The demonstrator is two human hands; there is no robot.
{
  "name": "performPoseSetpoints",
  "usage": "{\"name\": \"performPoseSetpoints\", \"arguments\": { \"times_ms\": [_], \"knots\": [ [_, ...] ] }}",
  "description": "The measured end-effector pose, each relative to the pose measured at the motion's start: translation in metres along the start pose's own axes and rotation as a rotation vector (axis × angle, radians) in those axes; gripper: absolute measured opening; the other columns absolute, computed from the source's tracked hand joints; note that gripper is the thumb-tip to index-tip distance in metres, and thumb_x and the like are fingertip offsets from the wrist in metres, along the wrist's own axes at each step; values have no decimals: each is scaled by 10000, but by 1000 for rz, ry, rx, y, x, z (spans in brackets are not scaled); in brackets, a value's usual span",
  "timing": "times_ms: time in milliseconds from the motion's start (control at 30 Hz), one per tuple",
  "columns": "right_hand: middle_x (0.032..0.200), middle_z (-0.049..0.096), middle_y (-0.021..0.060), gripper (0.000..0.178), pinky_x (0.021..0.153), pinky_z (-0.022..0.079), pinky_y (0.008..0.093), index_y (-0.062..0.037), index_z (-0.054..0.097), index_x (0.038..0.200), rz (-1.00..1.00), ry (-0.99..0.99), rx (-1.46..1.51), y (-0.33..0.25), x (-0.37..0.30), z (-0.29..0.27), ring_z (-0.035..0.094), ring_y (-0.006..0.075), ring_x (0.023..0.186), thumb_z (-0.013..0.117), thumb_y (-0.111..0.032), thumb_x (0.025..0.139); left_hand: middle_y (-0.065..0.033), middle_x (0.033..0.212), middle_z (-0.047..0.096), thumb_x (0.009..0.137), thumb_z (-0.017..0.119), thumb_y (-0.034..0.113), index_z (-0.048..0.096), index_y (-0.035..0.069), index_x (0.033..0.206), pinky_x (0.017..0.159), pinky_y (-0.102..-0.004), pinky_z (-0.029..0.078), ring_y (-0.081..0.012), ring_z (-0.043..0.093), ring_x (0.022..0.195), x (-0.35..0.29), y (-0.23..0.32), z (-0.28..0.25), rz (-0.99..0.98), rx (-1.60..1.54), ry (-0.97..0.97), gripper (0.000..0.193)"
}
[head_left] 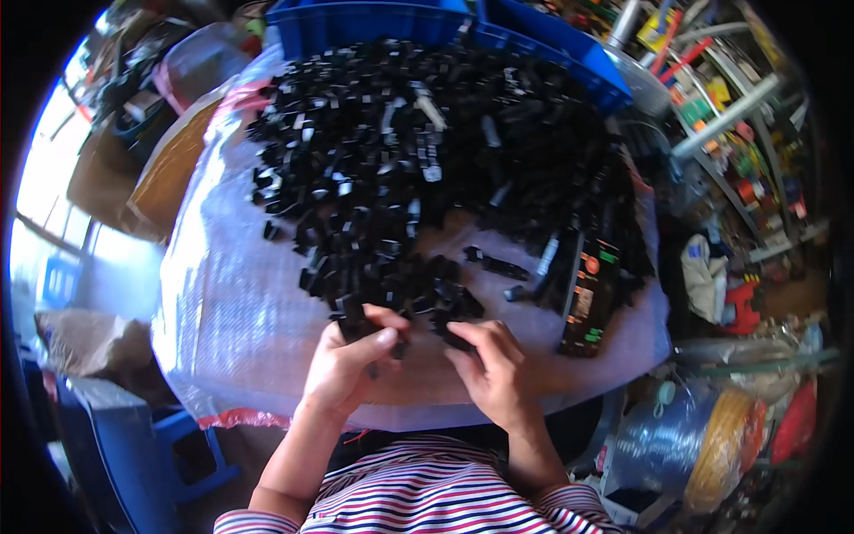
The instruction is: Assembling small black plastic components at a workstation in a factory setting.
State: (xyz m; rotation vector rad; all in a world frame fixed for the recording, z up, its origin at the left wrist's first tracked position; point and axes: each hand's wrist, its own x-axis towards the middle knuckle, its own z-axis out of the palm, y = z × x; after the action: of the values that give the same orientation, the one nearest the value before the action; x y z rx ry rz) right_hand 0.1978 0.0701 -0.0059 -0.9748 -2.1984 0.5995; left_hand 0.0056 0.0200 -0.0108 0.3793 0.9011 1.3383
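Observation:
A big heap of small black plastic pieces (356,169) covers much of the white woven sheet (222,311) in front of me. At its near edge, my left hand (342,365) is closed round one or more black pieces (356,322), with the thumb pressed over them. To its right, my right hand (500,369) pinches a small black piece (457,338) between thumb and fingers, close to loose pieces of the heap. The exact shape of the held pieces is blurred and partly hidden by the fingers.
Right of the heap lies a long black printed strip (587,298); a longer black piece (496,263) lies left of it. Blue plastic bins (374,27) stand behind the heap. A blue stool (107,445) is at lower left, and wrapped spools (667,436) sit at lower right.

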Motion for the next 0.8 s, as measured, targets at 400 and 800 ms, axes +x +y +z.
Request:
{"name": "performPoseSetpoints", "arguments": {
  "times_ms": [400,800],
  "knots": [
    [802,578,110,253,681,468,282,47,547,885,269,598,-212,63,-75,-73,621,192,720,397,-147,946,-104,789,620,753,673,70,588,-8,901,574,-230,484,-145,591,639,3,-7,-6,127,-88,-91,188],
    [762,576,101,248,665,465,281,42,557,848,203,537,-280,67,-67,-72,623,197,703,423,-147,938,-126,787,610,750,674,79,572,-18,912,585,-257,495,-170,595,666,1,-9,-10,132,-111,-75,215]
  ]
}}
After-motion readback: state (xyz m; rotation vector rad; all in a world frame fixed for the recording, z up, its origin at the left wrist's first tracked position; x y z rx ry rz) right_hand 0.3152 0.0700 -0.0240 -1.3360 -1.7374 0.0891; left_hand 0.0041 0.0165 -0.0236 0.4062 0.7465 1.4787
